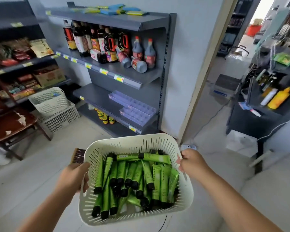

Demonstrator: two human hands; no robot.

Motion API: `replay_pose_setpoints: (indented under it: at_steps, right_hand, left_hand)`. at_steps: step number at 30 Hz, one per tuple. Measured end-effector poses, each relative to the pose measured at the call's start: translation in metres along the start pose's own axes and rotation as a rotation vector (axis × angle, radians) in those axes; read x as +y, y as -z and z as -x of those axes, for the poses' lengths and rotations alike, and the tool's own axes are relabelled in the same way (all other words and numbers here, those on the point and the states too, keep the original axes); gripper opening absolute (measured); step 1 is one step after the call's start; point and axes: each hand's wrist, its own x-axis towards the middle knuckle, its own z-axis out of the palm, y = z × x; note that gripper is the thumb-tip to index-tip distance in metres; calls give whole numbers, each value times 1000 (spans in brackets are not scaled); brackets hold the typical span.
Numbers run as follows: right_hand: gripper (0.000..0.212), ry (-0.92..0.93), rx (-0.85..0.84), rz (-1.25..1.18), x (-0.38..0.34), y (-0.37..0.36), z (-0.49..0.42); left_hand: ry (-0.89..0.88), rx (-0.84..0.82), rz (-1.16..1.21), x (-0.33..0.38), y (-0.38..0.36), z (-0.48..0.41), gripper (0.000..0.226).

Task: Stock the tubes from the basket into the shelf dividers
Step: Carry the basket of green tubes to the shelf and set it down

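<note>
I carry a cream slotted basket point(132, 141) in front of me, above the floor. My left hand point(74, 176) grips its left rim and my right hand point(191, 161) grips its right rim. Inside lie several green tubes point(137, 174) with black caps, piled loosely. Ahead, on the third shelf of a grey rack, sit two clear purple divider trays point(132, 106), their compartments holding nothing I can see.
Dark sauce bottles point(107, 46) fill the shelf above the dividers, two lying on their sides. Small jars point(105, 117) stand on the bottom shelf. Stacked white baskets point(54, 106) and a worn wooden stool point(12, 124) stand at left. A doorway opens at right beside a dark counter point(266, 111).
</note>
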Motion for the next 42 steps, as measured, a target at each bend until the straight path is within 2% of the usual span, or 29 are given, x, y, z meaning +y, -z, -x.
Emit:
replay_pose_setpoints:
  at_steps: [3, 7, 12, 19, 26, 29, 31, 35, 42]
  right_hand:
    - [23, 92, 6, 15, -24, 19, -30]
    - [41, 206, -16, 52, -52, 38, -62]
    - [30, 223, -39, -1, -86, 51, -85]
    - [21, 238, -81, -4, -94, 37, -110]
    - [23, 229, -164, 65, -118, 4, -147]
    - [17, 259, -226, 112, -138, -19, -168]
    - [24, 269, -263, 157, -155, -40, -188]
    - [8, 283, -317, 213, -194, -87, -219]
    - [16, 340, -365, 215, -267, -161, -270]
  left_hand:
    - [21, 68, 64, 16, -14, -3, 32]
    - [25, 139, 159, 37, -20, -3, 28]
    - [-21, 236, 225, 63, -10, -3, 27]
    - [-46, 295, 207, 70, -3, -6, 30]
    - [31, 328, 194, 58, 7, -28, 28]
    - [93, 365, 228, 51, 16, -44, 35]
    - [133, 385, 246, 45, 25, -59, 36]
    - [179, 395, 268, 37, 52, -96, 40]
    - [230, 406, 270, 38, 116, -155, 39]
